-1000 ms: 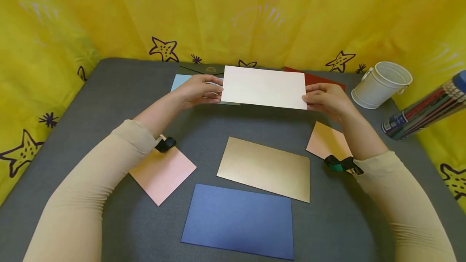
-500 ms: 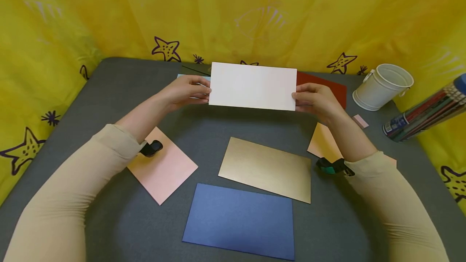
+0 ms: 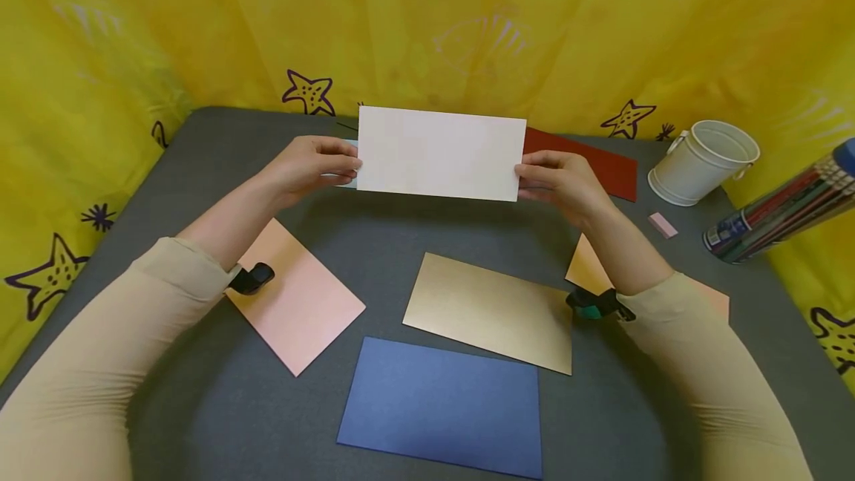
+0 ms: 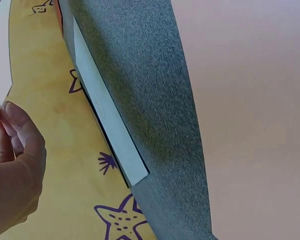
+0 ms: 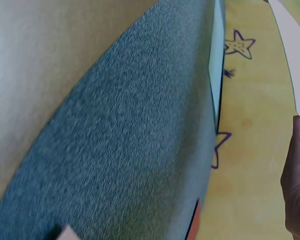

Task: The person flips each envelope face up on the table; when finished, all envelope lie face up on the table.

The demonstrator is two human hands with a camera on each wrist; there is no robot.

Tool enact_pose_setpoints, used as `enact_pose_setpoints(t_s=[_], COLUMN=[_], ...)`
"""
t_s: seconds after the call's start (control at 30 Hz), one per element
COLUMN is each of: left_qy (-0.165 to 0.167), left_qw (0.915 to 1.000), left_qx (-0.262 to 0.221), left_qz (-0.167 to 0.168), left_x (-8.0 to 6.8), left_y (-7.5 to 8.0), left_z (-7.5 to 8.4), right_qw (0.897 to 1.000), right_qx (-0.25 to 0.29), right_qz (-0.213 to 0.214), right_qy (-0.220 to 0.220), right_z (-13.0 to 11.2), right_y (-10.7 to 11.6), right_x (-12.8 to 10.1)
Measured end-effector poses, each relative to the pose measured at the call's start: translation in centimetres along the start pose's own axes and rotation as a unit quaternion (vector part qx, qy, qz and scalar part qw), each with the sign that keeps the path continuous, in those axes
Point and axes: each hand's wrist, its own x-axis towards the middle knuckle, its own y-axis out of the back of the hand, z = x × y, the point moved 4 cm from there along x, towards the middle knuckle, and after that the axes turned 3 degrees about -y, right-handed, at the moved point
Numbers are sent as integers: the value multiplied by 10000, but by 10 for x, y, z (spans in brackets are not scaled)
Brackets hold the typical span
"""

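On the grey table (image 3: 200,147) we see a pink sheet (image 3: 300,306) lying at the left, a gold envelope (image 3: 490,312) in the middle and a dark blue envelope (image 3: 444,407) just in front of it. A peach sheet (image 3: 588,269) lies at the right, a red envelope (image 3: 594,165) farther back, and a small pink slip (image 3: 663,225) near a white bucket (image 3: 704,162). We find a bundle of pencils (image 3: 781,206) at the right edge, and a yellow star-printed cloth (image 3: 434,21) behind everything.
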Motion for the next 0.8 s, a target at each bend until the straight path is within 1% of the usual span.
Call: enact_pose_setpoints(t_s=[0.13,0.33,0.47,0.63,0.7,0.8], left_qy=[-34,-161,-183,-124,-113,-37], left_qw=[10000,9998,9995,9982,9976,9971], left_qx=[39,45,-180,-545,-647,-732], left_qz=[31,98,187,226,207,207], left_x=[-3,-5,-6,-7,-8,-8], left_y=[5,11,15,19,20,22], left_z=[0,1,-1,-4,-4,-4], right_qw=[9999,9986,9979,9969,9964,9970], right_qx=[142,391,462,521,586,534], right_qz=[-14,-174,-239,-375,-445,-439], right_qy=[89,307,395,445,412,359], right_z=[0,-1,-1,1,2,3], right_y=[-5,-12,-16,-21,-23,-25], right_x=[3,7,9,9,10,11])
